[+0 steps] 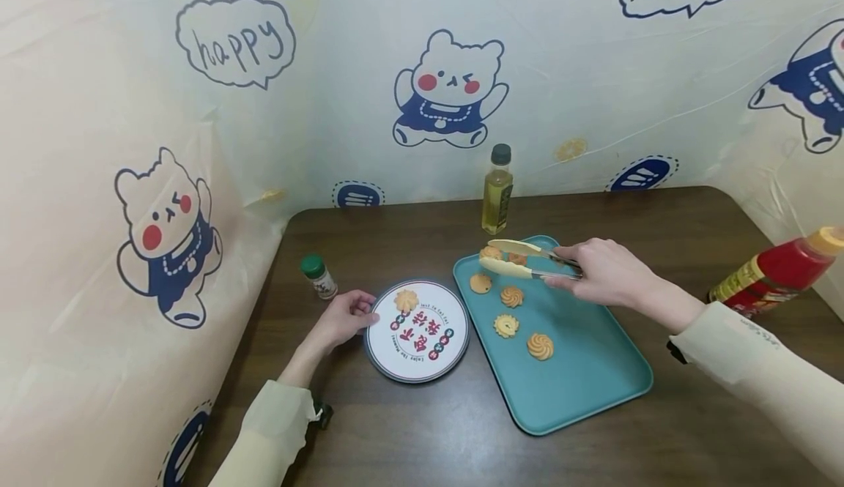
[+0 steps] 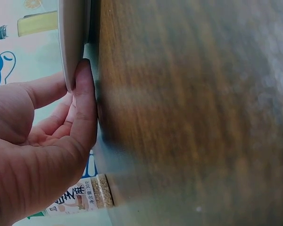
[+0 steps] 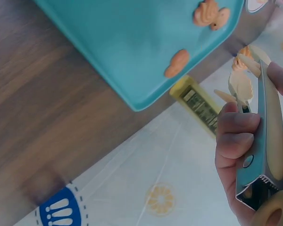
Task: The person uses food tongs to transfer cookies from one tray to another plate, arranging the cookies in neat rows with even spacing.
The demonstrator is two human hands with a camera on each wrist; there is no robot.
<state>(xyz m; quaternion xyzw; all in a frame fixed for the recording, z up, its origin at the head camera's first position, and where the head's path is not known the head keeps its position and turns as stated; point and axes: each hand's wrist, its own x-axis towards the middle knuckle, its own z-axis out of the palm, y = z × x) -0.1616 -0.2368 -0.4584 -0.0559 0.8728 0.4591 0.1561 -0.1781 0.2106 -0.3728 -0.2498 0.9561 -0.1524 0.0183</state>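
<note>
My left hand [image 1: 345, 318] pinches the left rim of a white round plate [image 1: 415, 366] with red lettering; the left wrist view shows fingers on both sides of the plate's edge [image 2: 70, 42]. One cookie [image 1: 406, 300] lies on the plate near its top. My right hand [image 1: 609, 271] grips metal tongs [image 1: 537, 274] with cream tips, over the far end of a teal tray [image 1: 580, 370]. Between those tips is a swirled cookie [image 3: 243, 59]. On the tray lie several more cookies, among them a swirl [image 1: 541, 346] and a ring-shaped one [image 1: 506, 326].
A small green-capped shaker jar [image 1: 319, 276] stands left of the plate. Behind the tray is an oil bottle [image 1: 497, 190]. A red sauce bottle [image 1: 771, 274] stands at the right, near my right forearm. A printed curtain [image 1: 343, 106] hangs around the brown table [image 1: 461, 428].
</note>
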